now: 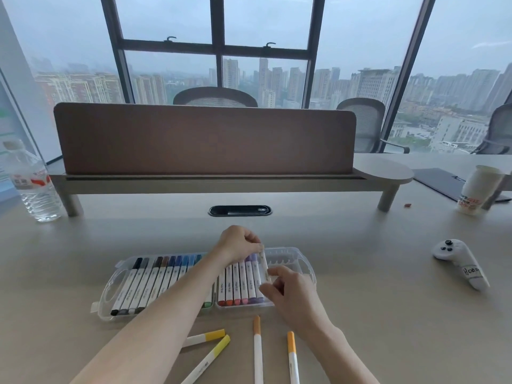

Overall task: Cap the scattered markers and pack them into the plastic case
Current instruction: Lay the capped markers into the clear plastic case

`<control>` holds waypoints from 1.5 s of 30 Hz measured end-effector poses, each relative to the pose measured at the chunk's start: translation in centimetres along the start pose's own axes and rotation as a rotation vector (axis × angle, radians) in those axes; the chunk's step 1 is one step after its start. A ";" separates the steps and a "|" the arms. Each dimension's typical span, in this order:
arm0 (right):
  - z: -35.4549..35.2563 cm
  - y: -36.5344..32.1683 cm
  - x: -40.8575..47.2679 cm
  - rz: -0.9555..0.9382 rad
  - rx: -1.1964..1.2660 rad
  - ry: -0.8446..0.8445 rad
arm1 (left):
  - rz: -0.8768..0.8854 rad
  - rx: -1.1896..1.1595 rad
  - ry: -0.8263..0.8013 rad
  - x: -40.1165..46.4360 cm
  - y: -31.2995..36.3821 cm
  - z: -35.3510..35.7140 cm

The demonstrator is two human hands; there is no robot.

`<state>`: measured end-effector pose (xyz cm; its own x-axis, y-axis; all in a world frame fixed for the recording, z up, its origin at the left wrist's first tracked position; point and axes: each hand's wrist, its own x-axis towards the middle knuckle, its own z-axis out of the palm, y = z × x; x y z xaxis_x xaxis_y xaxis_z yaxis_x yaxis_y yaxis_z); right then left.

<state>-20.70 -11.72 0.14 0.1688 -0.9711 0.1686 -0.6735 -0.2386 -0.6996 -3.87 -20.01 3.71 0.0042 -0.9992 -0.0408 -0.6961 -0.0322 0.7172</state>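
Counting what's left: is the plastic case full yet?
Not full. Empty slots show at the plastic case's right end, and four markers lie on the desk.

Both hands (241,242) on one marker (263,266)

Clear glossy plastic case (306,263), matt smooth table (388,314), felt-like divider (205,139).

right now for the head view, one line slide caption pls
Both hands, left hand and right hand, set a marker into the plastic case; four more markers lie loose in front.
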 end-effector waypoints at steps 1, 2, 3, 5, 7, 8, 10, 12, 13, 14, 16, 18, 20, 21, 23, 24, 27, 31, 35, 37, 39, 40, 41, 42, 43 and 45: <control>0.2 0.1 0.1 -0.021 -0.025 0.001 | 0.004 0.045 -0.010 0.1 -0.2 0.2; 0.3 0.0 0.1 -0.038 -0.050 -0.003 | 0.008 0.078 -0.013 0.1 -0.3 0.3; 0.5 0.1 0.2 -0.054 -0.070 -0.010 | 0.006 0.092 -0.008 0.2 -0.6 0.4; 0.8 0.3 0.5 -0.071 -0.100 -0.015 | -0.005 0.086 0.012 0.5 -1.2 0.7; 0.7 0.8 0.8 -0.082 -0.118 0.009 | -0.024 0.071 0.022 0.8 -1.4 1.0; 0.7 1.0 0.9 -0.083 -0.127 0.013 | -0.039 0.062 0.022 1.0 -1.5 1.0; 0.6 1.2 1.1 -0.089 -0.168 -0.009 | -0.082 0.048 0.008 1.4 -1.3 1.0; 0.6 1.2 1.1 -0.099 -0.207 -0.040 | -0.123 0.048 -0.030 1.8 -1.0 0.8; 0.6 1.2 1.0 -0.097 -0.208 -0.046 | -0.138 0.048 -0.047 1.9 -0.8 0.7; 0.6 1.2 1.0 -0.091 -0.208 -0.048 | -0.152 0.049 -0.062 2.0 -0.6 0.7; 0.7 1.3 1.1 -0.085 -0.229 -0.044 | -0.180 0.062 -0.078 2.2 -0.1 0.7; 0.8 1.4 1.2 -0.077 -0.254 -0.039 | -0.204 0.071 -0.081 2.3 0.2 0.7; 1.0 1.5 1.2 -0.068 -0.262 -0.037 | -0.207 0.056 -0.087 2.3 0.1 0.6; 1.0 1.6 1.1 -0.069 -0.253 -0.031 | -0.196 0.050 -0.089 2.2 0.0 0.6; 1.1 1.9 0.7 -0.091 -0.228 -0.005 | -0.149 0.048 -0.081 1.8 -0.4 0.6; 1.1 2.1 0.5 -0.107 -0.216 0.011 | -0.117 0.056 -0.076 1.5 -0.6 0.5; 0.9 2.6 0.0 -0.152 -0.157 0.050 | -0.023 0.060 -0.044 0.2 -1.5 0.0; 0.2 2.8 -0.6 -0.173 -0.119 0.093 | 0.043 0.017 0.060 -2.4 -2.8 -1.5; 0.1 2.9 -1.2 -0.183 -0.123 0.115 | 0.055 -0.022 0.077 -6.2 -4.2 -2.4; 0.2 2.6 -1.6 -0.202 -0.121 0.126 | 0.050 -0.016 0.074 -8.4 -4.8 -2.8; 0.4 2.4 -2.1 -0.224 -0.121 0.125 | 0.051 0.014 0.068 -10.5 -5.3 -3.2; 0.5 2.3 -2.3 -0.230 -0.122 0.124 | 0.048 0.038 0.060 -11.5 -5.5 -3.4; 0.5 2.2 -2.5 -0.235 -0.120 0.124 | 0.051 0.067 0.050 -12.4 -5.6 -3.5; 0.5 2.3 -2.7 -0.235 -0.121 0.123 | 0.054 0.097 0.039 -13.2 -5.7 -3.6; 0.5 2.3 -2.8 -0.237 -0.124 0.126 | 0.057 0.119 0.027 -14.0 -5.9 -3.7; 0.4 2.2 -3.3 -0.246 -0.123 0.146 | 0.066 0.148 0.001 -15.6 -6.1 -3.9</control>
<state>-22.43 -9.04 -2.25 0.2386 -0.8725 0.4265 -0.7085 -0.4567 -0.5379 3.16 -4.35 2.66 -0.0439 -0.9990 0.0039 -0.7930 0.0373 0.6081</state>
